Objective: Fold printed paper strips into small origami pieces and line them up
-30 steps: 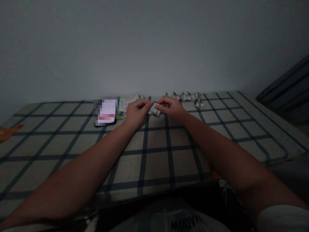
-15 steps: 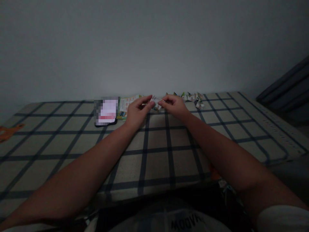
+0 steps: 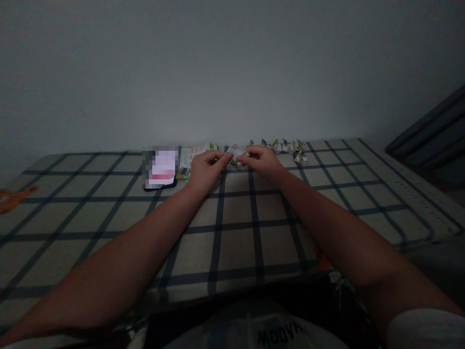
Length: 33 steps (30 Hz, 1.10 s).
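Observation:
Both of my hands meet over the far part of the checked cloth, near the wall. Thumb and fingers of my left hand point(image 3: 207, 166) are pinched on a small whitish strip of paper point(image 3: 235, 149). From the other side my right hand point(image 3: 265, 161) pinches its right end. The strip looks folded, but it is small and dim, so its exact shape is unclear. Just under and behind the fingers lies a small printed piece point(image 3: 234, 163), partly covered. Left of my left hand is a green-edged printed sheet or booklet point(image 3: 189, 158).
A phone point(image 3: 162, 167) with a lit, blurred screen lies at the left. Several small crumpled or folded printed paper pieces point(image 3: 286, 146) stand in a row at the back right. The checked cloth point(image 3: 236, 242) covers the surface up to the wall point(image 3: 232, 68). An orange patch point(image 3: 16, 198) shows far left.
My left fingers have come closer together, and the whitish strip now shows more above the left thumb. My right hand has lowered slightly. Other things stay put.

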Motion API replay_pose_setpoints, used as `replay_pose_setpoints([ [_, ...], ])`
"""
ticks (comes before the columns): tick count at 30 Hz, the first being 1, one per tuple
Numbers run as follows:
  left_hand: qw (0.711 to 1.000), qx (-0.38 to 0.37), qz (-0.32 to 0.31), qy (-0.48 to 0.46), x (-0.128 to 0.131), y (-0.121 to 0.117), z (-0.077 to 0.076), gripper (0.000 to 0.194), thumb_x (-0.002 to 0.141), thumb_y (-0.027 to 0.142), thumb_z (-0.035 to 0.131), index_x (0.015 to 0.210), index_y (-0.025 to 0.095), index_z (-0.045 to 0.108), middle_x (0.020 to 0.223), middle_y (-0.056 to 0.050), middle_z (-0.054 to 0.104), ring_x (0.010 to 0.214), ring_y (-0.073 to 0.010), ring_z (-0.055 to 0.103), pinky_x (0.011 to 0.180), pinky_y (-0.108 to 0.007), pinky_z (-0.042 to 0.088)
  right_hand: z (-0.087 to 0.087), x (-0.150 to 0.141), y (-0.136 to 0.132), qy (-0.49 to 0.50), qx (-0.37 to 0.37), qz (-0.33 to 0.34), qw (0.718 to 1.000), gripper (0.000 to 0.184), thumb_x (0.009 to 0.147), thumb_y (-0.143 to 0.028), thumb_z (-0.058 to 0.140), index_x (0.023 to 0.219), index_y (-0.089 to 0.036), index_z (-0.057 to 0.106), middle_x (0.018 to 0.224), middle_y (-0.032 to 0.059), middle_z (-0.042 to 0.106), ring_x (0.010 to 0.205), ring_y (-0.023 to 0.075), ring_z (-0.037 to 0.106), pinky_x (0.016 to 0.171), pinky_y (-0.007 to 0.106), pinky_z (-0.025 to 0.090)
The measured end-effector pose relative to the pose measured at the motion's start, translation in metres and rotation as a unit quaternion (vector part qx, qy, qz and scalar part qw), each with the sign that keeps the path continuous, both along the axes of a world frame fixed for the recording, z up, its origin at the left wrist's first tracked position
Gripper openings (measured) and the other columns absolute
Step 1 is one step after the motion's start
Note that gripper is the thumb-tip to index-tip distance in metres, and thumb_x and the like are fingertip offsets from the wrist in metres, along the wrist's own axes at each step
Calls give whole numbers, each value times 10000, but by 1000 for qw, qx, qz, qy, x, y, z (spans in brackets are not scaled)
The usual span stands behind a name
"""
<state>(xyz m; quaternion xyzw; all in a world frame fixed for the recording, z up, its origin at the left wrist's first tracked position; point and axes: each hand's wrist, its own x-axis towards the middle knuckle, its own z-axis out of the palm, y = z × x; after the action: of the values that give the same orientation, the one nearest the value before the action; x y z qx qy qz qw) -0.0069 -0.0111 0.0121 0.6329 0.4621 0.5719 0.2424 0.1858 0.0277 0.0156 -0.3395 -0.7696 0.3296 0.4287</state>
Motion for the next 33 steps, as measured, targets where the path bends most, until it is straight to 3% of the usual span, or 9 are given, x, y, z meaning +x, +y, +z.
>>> replay_pose_setpoints([
  [8,997,-14,-79,-1,1,0,0,324,744,521,769,848,214,789,861,-54,762,813,-201,669,779,-310,513,1,2,0,-30,7,10,999,445,800,-577,658,739,-136,666,642,8,596,617,115,499,563,239,350],
  [16,996,-22,-91,7,1,1,-1,325,773,533,745,823,214,783,796,-43,753,761,-194,662,736,-307,515,2,3,-1,-34,-12,52,998,370,821,-505,640,797,-137,670,685,14,610,634,127,522,568,242,389],
  [18,996,-23,-88,1,2,1,-2,325,785,524,742,851,209,782,819,-46,757,772,-189,666,756,-305,521,3,3,-2,-40,20,45,998,340,842,-472,628,814,-137,675,719,25,622,663,136,535,596,253,406],
  [21,996,-16,-82,-26,3,2,-5,356,762,517,773,926,202,778,935,-63,766,867,-190,685,843,-308,530,3,2,-2,-49,135,12,990,285,880,-422,612,830,-152,686,796,47,637,757,158,558,685,281,437],
  [25,979,-75,-113,-150,5,8,-8,591,716,618,773,1141,210,719,1180,-103,724,970,-208,701,852,-321,563,3,4,-2,-64,265,-30,962,218,918,-354,591,891,-183,723,871,64,617,829,182,549,746,315,444],
  [29,944,-188,-161,-220,6,10,-9,621,771,729,641,1037,174,724,991,-123,750,787,-197,721,726,-326,598,4,10,-4,-121,315,-53,940,198,933,-256,556,964,-205,745,907,60,586,843,181,543,768,319,429],
  [33,948,-187,-156,-203,8,7,-8,441,691,458,838,1001,168,718,904,-70,738,681,-143,678,667,-291,596,4,13,-5,-173,326,-44,929,181,900,-208,580,999,-205,732,959,60,590,895,185,549,804,314,427],
])
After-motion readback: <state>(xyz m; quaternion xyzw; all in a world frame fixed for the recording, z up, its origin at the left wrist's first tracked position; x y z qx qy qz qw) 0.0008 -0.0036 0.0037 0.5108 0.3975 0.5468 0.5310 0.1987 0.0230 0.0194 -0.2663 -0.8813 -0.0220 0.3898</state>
